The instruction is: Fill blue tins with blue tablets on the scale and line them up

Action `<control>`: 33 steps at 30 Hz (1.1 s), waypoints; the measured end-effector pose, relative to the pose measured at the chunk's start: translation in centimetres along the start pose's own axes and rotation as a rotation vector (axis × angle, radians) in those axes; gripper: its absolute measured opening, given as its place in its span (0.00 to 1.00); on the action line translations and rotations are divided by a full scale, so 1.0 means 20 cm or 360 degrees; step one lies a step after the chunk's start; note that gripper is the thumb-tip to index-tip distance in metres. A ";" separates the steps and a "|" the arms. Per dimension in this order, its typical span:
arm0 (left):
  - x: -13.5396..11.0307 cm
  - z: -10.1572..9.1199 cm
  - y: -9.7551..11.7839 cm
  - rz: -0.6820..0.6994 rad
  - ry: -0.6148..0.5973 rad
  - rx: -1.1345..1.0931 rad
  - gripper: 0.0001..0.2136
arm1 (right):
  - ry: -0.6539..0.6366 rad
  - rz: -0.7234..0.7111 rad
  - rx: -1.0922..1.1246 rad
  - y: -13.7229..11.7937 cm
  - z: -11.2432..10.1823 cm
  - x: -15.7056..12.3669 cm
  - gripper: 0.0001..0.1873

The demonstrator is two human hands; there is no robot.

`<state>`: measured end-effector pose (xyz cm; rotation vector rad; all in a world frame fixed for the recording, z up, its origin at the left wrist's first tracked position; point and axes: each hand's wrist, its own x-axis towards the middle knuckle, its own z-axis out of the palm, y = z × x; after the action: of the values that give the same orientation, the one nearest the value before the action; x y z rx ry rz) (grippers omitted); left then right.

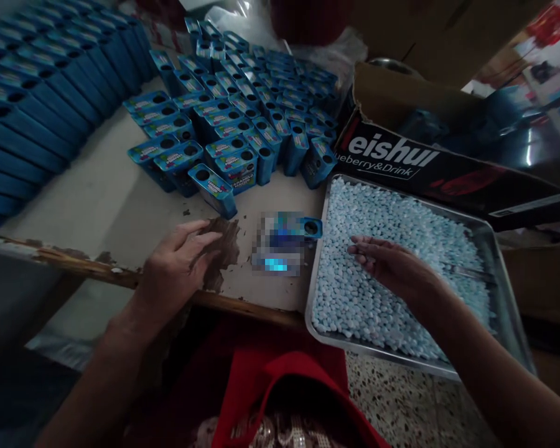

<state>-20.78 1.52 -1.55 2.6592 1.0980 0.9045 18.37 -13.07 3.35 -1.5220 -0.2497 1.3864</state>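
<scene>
My left hand [170, 264] hovers above the worn front part of the table with its fingers apart and nothing in them. My right hand [392, 264] is over a metal tray [326, 339] full of small pale blue and white pellets [354, 305]. Its thumb and fingertips are pinched together, and whatever they hold is too small to make out. Between my hands a small blue box [312, 228] with a round hole lies by the tray's left edge, partly covered by a blurred patch. Beyond my left hand stands another blue box [212, 188] with a printed top.
Many blue boxes [242, 118] crowd the back of the table, with long rows of them [65, 81] at the left. A black printed carton [448, 168] stands behind the tray, blue items inside. The table's wooden front edge [242, 308] is chipped.
</scene>
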 end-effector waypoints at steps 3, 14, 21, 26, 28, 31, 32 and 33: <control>0.01 -0.02 0.06 0.0001 0.0020 -0.0005 0.13 | -0.0263 -0.0098 -0.0078 -0.07 0.09 0.00 0.15; -0.10 -0.01 0.08 -0.0088 -0.0122 0.0030 0.13 | -0.0736 -0.0377 -0.0431 -0.25 0.38 0.06 0.17; 0.00 0.01 0.06 -0.0059 -0.0085 -0.0029 0.11 | -0.0732 -0.0539 -0.0802 -0.26 0.50 0.08 0.22; -0.02 0.01 0.01 -0.0076 -0.0100 -0.0051 0.10 | -0.0622 -0.0527 -0.0698 -0.26 0.46 0.07 0.19; -0.03 0.00 0.00 -0.0103 -0.0114 -0.0064 0.10 | -0.0549 -0.0498 -0.0625 -0.26 0.42 0.07 0.18; -0.04 0.01 -0.01 -0.0110 -0.0085 -0.0105 0.10 | -0.0444 -0.0501 -0.0634 -0.26 0.39 0.06 0.16; -0.03 0.02 -0.01 -0.0101 -0.0086 -0.0127 0.10 | -0.0431 -0.0525 -0.0671 -0.25 0.40 0.06 0.16; -0.02 0.02 -0.01 -0.0089 -0.0094 -0.0155 0.10 | -0.0432 -0.0563 -0.0724 -0.25 0.41 0.05 0.16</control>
<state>-20.86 1.34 -2.18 2.5466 1.0811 0.8417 14.17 -5.79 7.94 -1.5457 -1.0111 1.2968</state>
